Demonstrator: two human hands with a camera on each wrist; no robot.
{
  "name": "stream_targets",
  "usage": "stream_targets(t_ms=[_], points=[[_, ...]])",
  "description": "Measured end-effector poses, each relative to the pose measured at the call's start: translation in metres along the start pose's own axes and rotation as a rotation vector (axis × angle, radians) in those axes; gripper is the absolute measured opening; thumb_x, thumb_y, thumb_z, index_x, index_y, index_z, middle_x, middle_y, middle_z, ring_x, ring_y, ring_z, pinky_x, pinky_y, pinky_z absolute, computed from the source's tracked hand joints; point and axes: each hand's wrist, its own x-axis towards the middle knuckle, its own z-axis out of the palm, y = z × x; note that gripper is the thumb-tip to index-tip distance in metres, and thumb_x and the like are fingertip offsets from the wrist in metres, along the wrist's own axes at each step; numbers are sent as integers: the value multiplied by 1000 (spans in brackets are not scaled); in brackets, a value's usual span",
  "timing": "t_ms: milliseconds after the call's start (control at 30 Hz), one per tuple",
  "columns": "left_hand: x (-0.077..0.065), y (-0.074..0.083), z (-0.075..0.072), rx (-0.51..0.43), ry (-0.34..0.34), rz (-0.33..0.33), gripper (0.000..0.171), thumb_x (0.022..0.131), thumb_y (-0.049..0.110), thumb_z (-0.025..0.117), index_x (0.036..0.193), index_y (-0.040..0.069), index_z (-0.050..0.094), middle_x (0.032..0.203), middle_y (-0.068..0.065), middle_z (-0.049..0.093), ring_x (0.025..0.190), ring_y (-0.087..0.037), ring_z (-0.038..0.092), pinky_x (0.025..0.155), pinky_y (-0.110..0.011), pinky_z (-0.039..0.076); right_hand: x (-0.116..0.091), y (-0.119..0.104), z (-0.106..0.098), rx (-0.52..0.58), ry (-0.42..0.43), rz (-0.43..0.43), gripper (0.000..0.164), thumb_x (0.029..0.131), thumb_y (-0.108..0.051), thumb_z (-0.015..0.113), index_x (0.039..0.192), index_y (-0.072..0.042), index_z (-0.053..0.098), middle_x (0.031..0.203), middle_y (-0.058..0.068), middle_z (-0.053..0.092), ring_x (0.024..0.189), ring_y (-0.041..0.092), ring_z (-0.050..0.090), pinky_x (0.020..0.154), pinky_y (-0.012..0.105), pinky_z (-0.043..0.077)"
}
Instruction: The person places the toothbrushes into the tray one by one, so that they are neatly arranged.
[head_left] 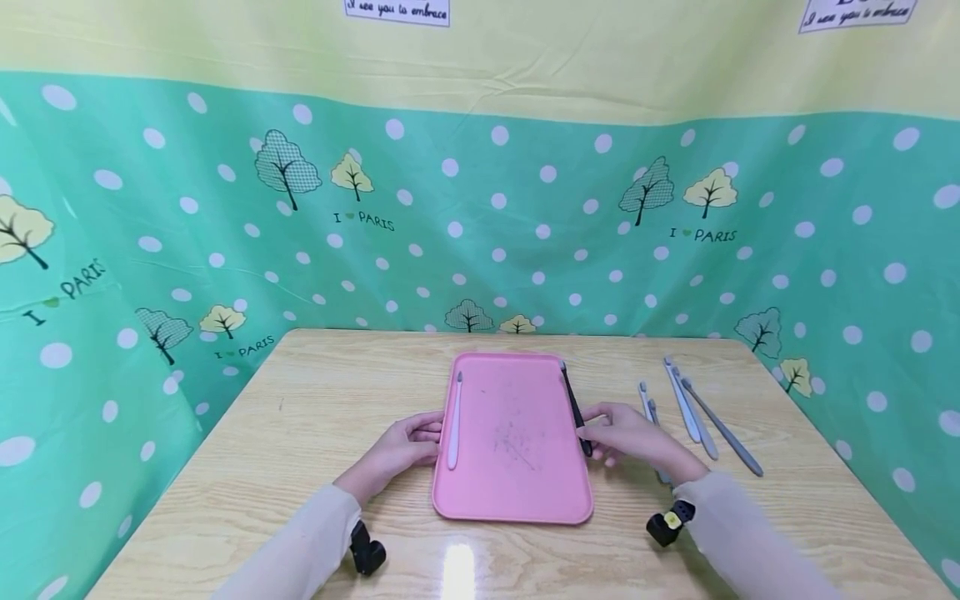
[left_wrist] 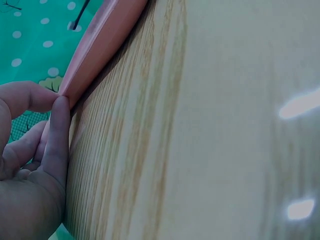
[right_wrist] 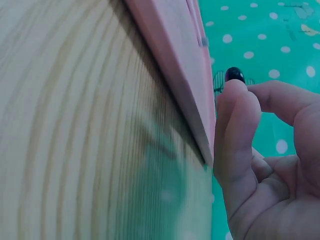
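A pink tray (head_left: 517, 492) lies on the wooden table, and my left hand (head_left: 401, 446) pinches its left rim between thumb and fingers. The left wrist view shows those fingertips on the tray's edge (left_wrist: 95, 50). My right hand (head_left: 626, 432) pinches a black toothbrush (head_left: 572, 400) near its handle end, over the tray's right edge. In the right wrist view only the dark tip of its handle (right_wrist: 234, 75) pokes out above the fingertips. Along the left side inside the tray lies a pale lavender toothbrush (head_left: 454, 425), head pointing away from me.
Right of the tray, several toothbrushes rest on the table: a light blue one (head_left: 681, 400), a grey one (head_left: 723, 427) and others, some partly hidden behind my right forearm. A green dotted curtain (head_left: 525, 208) hangs behind the table (head_left: 337, 375) and along its sides.
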Motion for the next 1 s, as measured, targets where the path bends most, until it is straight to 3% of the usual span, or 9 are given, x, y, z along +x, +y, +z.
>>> stream_targets(t_ms=[333, 700, 1000], points=[[-1, 2, 0, 3, -15, 15, 64, 87, -3, 66, 147, -5, 43, 130, -21, 55, 112, -26, 60, 93, -35, 59, 10, -10, 25, 84, -129, -72, 50, 94, -13, 66, 128, 16, 44, 79, 12, 67, 60, 13, 64, 53, 24, 60], [-2, 3, 0, -3, -17, 17, 65, 87, -2, 67, 147, -6, 42, 129, -21, 54, 111, -26, 60, 92, -36, 59, 25, -22, 56, 92, -187, -63, 45, 95, -17, 68, 124, 11, 51, 82, 16, 69, 64, 18, 68, 61, 34, 64], [-2, 2, 0, -2, -15, 19, 64, 87, -3, 66, 147, -6, 43, 128, -22, 54, 110, -25, 61, 91, -35, 59, 38, -33, 83, 128, -219, -47, 39, 93, -16, 70, 118, 9, 53, 79, 19, 70, 64, 19, 69, 62, 34, 64]])
